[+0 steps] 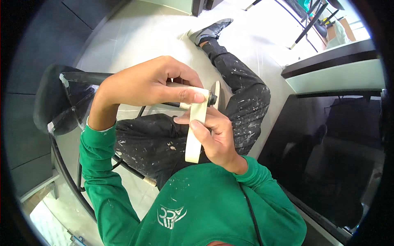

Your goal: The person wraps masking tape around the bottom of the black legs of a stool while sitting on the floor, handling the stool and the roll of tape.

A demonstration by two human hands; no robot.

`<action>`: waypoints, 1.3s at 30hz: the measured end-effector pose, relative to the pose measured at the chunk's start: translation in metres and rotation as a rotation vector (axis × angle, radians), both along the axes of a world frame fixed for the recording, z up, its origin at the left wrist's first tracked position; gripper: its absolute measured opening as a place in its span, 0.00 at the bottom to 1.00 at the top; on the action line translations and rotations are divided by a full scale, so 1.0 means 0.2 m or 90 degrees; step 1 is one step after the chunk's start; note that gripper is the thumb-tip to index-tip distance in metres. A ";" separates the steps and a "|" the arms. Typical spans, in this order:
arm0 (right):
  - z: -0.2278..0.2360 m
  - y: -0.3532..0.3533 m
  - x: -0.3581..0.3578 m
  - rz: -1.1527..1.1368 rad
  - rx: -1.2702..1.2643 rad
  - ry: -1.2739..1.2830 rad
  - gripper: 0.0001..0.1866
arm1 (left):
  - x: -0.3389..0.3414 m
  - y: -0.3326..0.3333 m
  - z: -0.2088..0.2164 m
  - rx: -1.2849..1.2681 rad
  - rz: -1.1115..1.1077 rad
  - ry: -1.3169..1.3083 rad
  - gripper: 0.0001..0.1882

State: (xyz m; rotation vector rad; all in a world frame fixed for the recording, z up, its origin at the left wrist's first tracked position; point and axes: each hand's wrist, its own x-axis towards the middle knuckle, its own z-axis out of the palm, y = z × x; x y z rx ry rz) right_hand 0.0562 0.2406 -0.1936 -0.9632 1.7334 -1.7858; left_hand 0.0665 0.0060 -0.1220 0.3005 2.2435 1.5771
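Note:
Cream masking tape [194, 145] hangs down from the end of a chair leg, just behind its black foot cap [212, 99]. My left hand [154, 84] is closed round that leg, its thumb pressing the tape's upper end against it. Lower down, my right hand [217, 137] grips the tape, thumb in front and a fingertip showing past its left edge. Whether the lower part is a roll seen edge-on, I cannot tell. The black chair [61, 98] lies tipped over on my left. Two of its other legs have cream-coloured ends, one [150, 181] near my lap.
My paint-spattered trousers [246, 94] and outstretched grey shoe [211, 30] lie across the pale tiled floor [135, 37]. Dark cabinet panels [30, 127] stand at left, a glossy black panel [320, 156] at right. More chair legs [308, 26] stand at the far right.

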 end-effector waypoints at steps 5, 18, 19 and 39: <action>0.11 0.01 0.02 0.028 0.002 0.035 0.18 | 0.00 -0.01 0.00 -0.016 -0.007 0.015 0.17; 0.00 -0.01 0.03 -0.020 0.028 -0.008 0.18 | 0.00 -0.01 -0.01 -0.019 -0.007 0.034 0.18; -0.01 -0.01 0.02 -0.022 0.019 0.000 0.18 | 0.00 -0.01 -0.01 -0.019 -0.005 0.034 0.18; -0.09 -0.02 -0.07 -0.032 0.038 0.147 0.13 | 0.01 0.01 -0.06 0.067 0.019 0.028 0.17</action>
